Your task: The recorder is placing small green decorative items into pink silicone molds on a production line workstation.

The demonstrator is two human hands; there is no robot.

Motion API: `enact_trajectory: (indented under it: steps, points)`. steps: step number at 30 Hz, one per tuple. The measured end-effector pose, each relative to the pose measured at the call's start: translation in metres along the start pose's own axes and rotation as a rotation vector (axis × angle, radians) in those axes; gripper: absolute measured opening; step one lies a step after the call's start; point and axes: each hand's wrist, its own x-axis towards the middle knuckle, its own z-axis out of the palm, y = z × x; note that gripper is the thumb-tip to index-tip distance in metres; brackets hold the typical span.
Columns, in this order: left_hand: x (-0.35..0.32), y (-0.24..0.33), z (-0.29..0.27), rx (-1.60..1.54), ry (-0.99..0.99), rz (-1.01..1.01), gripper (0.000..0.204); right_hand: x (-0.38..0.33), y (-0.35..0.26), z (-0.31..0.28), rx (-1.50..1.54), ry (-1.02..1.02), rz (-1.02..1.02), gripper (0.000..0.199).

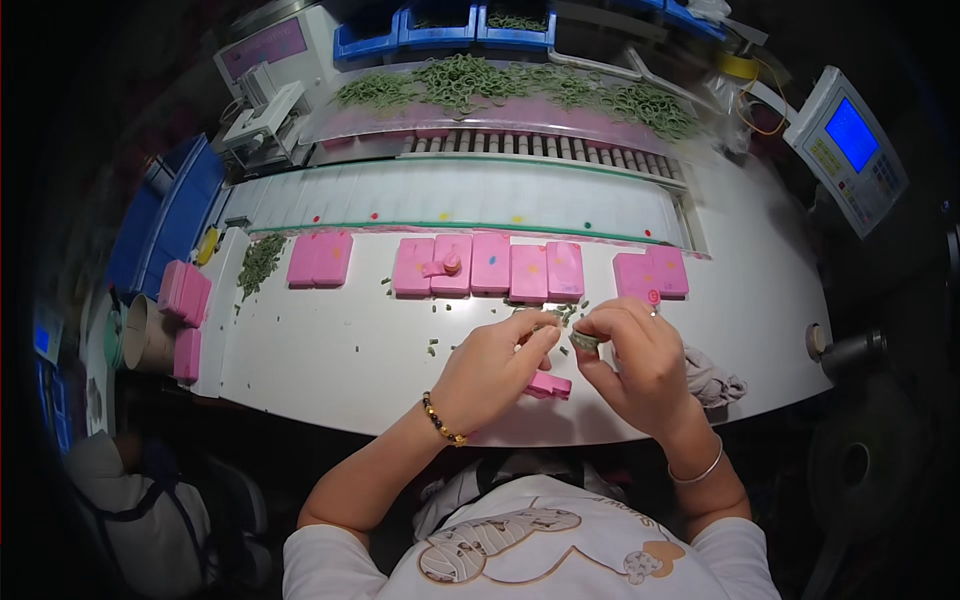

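Observation:
My right hand (635, 345) pinches a small green ring-like piece (584, 341) between thumb and fingers, just above the white worktop. Close to its left, my left hand (497, 365) has thumb and forefinger drawn together, and whatever they may hold is too small to make out. Under the left fingers lies a pink mould piece (548, 385), partly hidden by the hand. Small green scraps (568, 312) are strewn on the table in front of both hands. Beyond them stand pink block moulds (490, 263) in a row, one with a small pink piece (447, 265) on top.
A green-edged conveyor (440, 195) runs behind the moulds. Past it, a clear-sided shelf carries heaped green rings (470, 85), with blue bins (437, 25) behind. A control panel (850, 145) stands at right, a crumpled cloth (712, 380) beside my right wrist. More moulds (186, 292) stand left.

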Motion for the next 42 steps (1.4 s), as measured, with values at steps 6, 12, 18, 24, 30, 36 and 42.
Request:
enact_trajectory:
  steps: [6,12,18,24,30,36,42]
  points:
    - [-0.004,0.011,0.001,0.06,0.103,0.133,0.028,0.0,0.007,0.004,-0.225,-0.056,-0.002,0.022]
    - [-0.005,0.019,0.005,0.197,0.024,0.238,0.024,-0.001,0.007,0.009,-0.201,-0.121,0.047,0.023]
    - [0.0,0.013,0.003,0.029,0.043,0.218,0.018,0.006,0.008,0.002,0.05,-0.084,0.194,0.018]
    - [0.007,0.012,-0.004,-0.09,0.103,0.264,0.017,0.011,0.015,-0.009,0.261,-0.064,0.301,0.012]
    - [0.022,0.009,-0.016,-0.362,0.08,0.141,0.02,0.04,0.037,-0.02,0.271,-0.106,0.391,0.007]
    - [0.053,-0.014,-0.016,-1.372,-0.113,-0.161,0.048,0.12,0.138,-0.024,0.081,0.148,0.349,0.012]
    - [0.055,-0.025,-0.009,-1.339,-0.215,-0.257,0.06,0.201,0.204,-0.015,-0.286,0.295,0.454,0.015]
